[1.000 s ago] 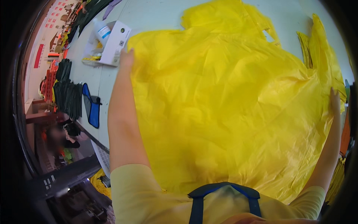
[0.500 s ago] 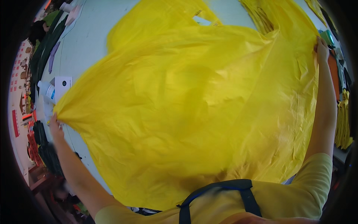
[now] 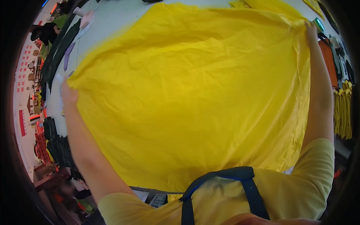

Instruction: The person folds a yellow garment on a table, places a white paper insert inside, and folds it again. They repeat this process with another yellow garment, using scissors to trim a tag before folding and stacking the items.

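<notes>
A large sheet of thin, shiny yellow fabric [image 3: 195, 101] spreads across most of the view, creased and billowing between my arms. At its left corner my left hand [image 3: 70, 93] grips the edge; motion smears the fingers a little. Far out on the right, my right hand [image 3: 310, 32] is closed on the upper right edge of the same fabric. The sheet's near side hangs close to my body. Underneath it, most of the pale table [image 3: 108, 24] is hidden.
Dark green cloth pieces [image 3: 60, 50] and a purple strip [image 3: 69, 55] lie along the far left. A stack of folded yellow cloth [image 3: 342, 112] hangs at the right, below an orange panel [image 3: 328, 62]. Another person [image 3: 47, 34] is at the upper left.
Both hands have moved away from me, the left one also inward, carrying the yellow fabric with them. The sheet now covers the yellow piece that showed at the back.
</notes>
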Demonstrator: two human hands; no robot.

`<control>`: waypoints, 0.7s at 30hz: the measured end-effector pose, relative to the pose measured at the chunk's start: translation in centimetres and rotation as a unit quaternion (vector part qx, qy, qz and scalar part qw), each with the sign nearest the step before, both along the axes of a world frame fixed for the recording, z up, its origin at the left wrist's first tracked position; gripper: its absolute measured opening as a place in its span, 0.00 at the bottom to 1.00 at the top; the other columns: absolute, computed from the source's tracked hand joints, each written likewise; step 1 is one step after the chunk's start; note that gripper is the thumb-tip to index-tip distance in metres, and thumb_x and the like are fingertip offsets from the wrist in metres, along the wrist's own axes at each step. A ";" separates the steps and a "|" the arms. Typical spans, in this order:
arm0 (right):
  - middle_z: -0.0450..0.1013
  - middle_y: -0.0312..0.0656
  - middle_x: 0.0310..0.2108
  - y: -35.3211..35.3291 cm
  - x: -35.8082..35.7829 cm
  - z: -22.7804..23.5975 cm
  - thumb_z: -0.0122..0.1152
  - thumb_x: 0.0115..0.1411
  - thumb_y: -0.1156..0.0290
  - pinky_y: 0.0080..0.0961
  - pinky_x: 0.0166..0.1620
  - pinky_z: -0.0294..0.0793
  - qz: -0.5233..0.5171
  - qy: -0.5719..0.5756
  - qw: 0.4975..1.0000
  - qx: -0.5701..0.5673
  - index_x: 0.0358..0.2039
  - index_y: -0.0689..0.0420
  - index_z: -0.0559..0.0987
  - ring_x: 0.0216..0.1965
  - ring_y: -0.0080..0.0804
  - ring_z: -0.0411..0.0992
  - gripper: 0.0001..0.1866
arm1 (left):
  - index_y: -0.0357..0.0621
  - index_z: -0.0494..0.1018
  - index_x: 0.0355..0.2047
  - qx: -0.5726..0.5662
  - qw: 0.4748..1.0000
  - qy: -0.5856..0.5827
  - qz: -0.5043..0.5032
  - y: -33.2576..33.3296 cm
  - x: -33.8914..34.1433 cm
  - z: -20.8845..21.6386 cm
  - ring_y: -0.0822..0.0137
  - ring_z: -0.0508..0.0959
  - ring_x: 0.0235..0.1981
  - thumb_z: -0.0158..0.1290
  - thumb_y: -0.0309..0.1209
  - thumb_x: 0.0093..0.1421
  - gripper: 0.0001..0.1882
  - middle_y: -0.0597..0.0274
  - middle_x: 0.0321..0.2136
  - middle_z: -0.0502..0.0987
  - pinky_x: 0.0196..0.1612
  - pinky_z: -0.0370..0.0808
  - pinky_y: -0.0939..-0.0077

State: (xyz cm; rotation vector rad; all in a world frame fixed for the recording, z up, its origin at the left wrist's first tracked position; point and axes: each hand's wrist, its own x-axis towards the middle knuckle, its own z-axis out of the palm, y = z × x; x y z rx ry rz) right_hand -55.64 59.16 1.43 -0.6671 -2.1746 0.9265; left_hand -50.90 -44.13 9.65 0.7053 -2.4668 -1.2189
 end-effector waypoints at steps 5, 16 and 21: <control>0.51 0.56 0.65 -13.9 14.0 -1.6 0.55 0.62 0.51 0.40 0.65 0.52 0.114 -0.032 0.947 0.300 0.64 0.51 0.58 0.66 0.52 0.48 0.35 | 0.46 0.42 0.68 -0.288 0.907 0.058 -0.301 20.3 13.1 -8.5 0.48 0.38 0.69 0.41 0.44 0.66 0.35 0.51 0.69 0.42 0.68 0.38 0.50; 0.38 0.40 0.71 -24.1 34.5 -8.8 0.39 0.63 0.40 0.63 0.64 0.33 0.093 -0.385 0.869 0.296 0.68 0.37 0.50 0.70 0.52 0.34 0.35 | 0.66 0.50 0.67 -0.412 0.848 -0.254 -0.215 20.4 21.8 -17.6 0.41 0.41 0.68 0.40 0.51 0.64 0.31 0.57 0.69 0.41 0.62 0.37 0.31; 0.39 0.42 0.70 -17.0 40.3 -7.4 0.39 0.63 0.39 0.65 0.63 0.34 -0.075 -0.432 0.851 0.288 0.68 0.36 0.50 0.69 0.53 0.37 0.35 | 0.61 0.49 0.67 -0.393 0.855 -0.065 -0.334 26.6 29.0 -16.3 0.42 0.41 0.68 0.38 0.52 0.65 0.32 0.58 0.69 0.41 0.63 0.36 0.32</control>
